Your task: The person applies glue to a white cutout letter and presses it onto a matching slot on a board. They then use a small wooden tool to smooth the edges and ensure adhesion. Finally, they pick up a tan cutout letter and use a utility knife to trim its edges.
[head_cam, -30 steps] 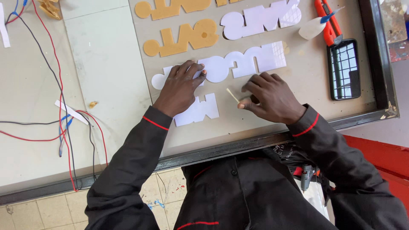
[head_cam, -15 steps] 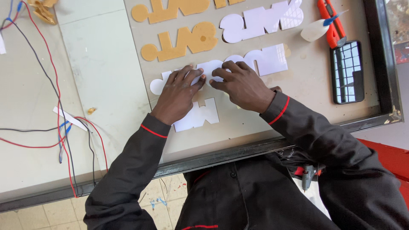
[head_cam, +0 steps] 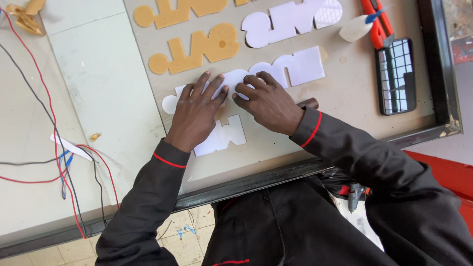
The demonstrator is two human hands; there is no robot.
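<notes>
Since the earlier frames the right hand [head_cam: 268, 106] has moved left from the lower white piece to join the left hand [head_cam: 197, 113] on the long white cut-out letter strip [head_cam: 290, 69]; the thin stick it pinched a second ago is no longer seen. Both hands now press flat, fingers spread and closed on nothing, fingertips nearly touching over the middle of the strip. The strip lies on the grey board worktop [head_cam: 345, 93], its right end bare, its left end showing beside the left hand. A second white cut-out letter piece [head_cam: 224, 138] lies just below, partly under the left wrist. A dark rounded object shows at the right wrist; its kind cannot be told. Above lie two tan cut-out letter shapes [head_cam: 197, 49] and another white letter group [head_cam: 290, 19]. To the right sit a black-framed phone [head_cam: 395, 76], an orange cutter [head_cam: 377, 22] and a white nozzle bottle [head_cam: 357, 28]. Red and black wires [head_cam: 54, 128] cross the pale surface at left.
</notes>
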